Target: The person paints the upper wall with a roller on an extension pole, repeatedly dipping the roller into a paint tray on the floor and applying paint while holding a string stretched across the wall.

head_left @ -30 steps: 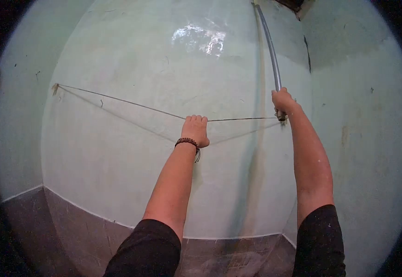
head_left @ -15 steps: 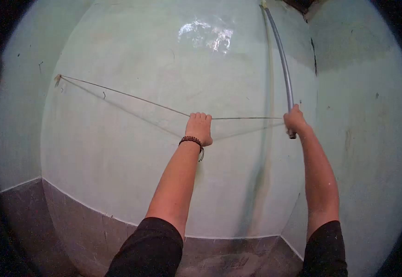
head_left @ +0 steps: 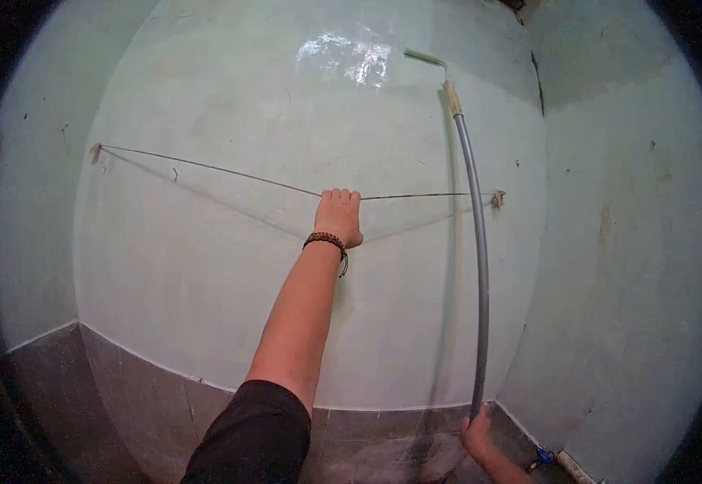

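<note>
My left hand [head_left: 339, 218] is wrapped around a thin cord [head_left: 230, 172] strung between two wall fixings, pulling it down into a shallow V off the wall. A braided bracelet [head_left: 324, 239] is on that wrist. Low on the right, my right hand [head_left: 477, 438] grips the bottom end of a paint roller's long grey pole [head_left: 481, 266]. The pole rises past the cord's right end, slightly bowed. At its top, a taped joint [head_left: 453, 97] leads to a bent wire and the green roller head [head_left: 424, 56], close against the upper wall.
The pale green wall [head_left: 206, 266] has a shiny patch [head_left: 343, 60] near the top and brown tiles [head_left: 149, 379] below. Small hooks [head_left: 175, 173] stick out at the left. A blue object [head_left: 543, 456] and a pipe-like piece [head_left: 574, 468] lie at the lower right corner.
My right hand has moved far down with the pole, bringing the roller head into view and baring the cord's right fixing. My left hand keeps its hold on the cord.
</note>
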Tool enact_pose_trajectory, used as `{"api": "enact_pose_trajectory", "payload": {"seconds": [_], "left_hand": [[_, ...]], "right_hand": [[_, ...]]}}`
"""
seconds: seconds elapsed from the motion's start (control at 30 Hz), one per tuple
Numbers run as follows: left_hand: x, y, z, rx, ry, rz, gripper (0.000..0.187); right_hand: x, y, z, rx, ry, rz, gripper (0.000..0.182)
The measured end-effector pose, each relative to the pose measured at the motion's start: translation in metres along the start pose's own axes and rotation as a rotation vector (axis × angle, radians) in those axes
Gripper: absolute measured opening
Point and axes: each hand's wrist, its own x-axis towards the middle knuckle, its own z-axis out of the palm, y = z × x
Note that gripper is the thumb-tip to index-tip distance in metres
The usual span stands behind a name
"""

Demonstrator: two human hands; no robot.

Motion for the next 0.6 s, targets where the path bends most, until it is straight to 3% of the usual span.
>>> {"api": "enact_pose_trajectory", "payload": {"seconds": [0.07,0.17,0.2,0.3,0.4,0.5,0.6], "left_hand": [[0.002,0.001,-0.002,-0.001,-0.055,-0.010,0.054],[0.003,0.001,-0.002,0.007,-0.059,-0.011,0.054],[0.002,0.001,0.000,0.008,-0.055,-0.018,0.054],[0.006,0.001,0.005,-0.021,-0.023,-0.037,0.054],[0.010,0.004,0.012,0.000,-0.055,-0.070,0.055],[0.012,0.000,0.013,-0.035,-0.040,-0.043,0.054],[0.009,0.000,0.013,-0.047,-0.016,-0.041,0.052]], "right_hand": [[0.034,0.033,0.003,-0.056,0.128,-0.153,0.062],[0.131,0.001,-0.049,0.002,0.208,-0.231,0.066],[0.162,-0.030,-0.078,0.015,0.208,-0.189,0.057],[0.247,-0.135,-0.168,0.083,0.274,-0.271,0.059],[0.317,-0.227,-0.216,0.107,0.405,-0.348,0.035],[0.297,-0.323,-0.255,0.297,0.284,-0.224,0.034],[0.313,-0.341,-0.237,0.296,0.295,-0.232,0.036]]}}
